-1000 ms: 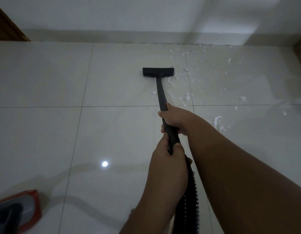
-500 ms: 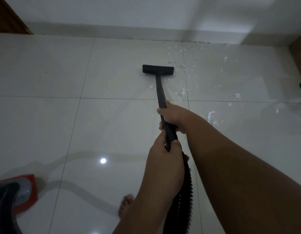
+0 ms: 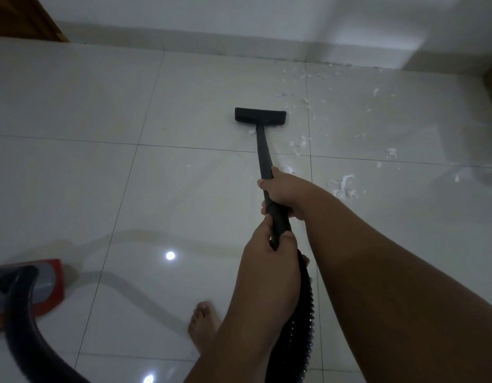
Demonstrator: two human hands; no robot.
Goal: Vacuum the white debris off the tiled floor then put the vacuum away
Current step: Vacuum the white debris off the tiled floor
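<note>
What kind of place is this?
Likely a room in a home: glossy floor tiles, a plain white wall, a canister vacuum and a bare foot.

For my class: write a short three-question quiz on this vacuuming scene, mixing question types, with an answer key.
1. True or false: both the left hand and the right hand grip the black wand.
2. Most of the white debris lies: A) left of the nozzle; B) right of the nozzle; C) none remains.
3. Fill in: the hand nearer the nozzle is the ___ hand.
Key: 1 true; 2 B; 3 right.
</note>
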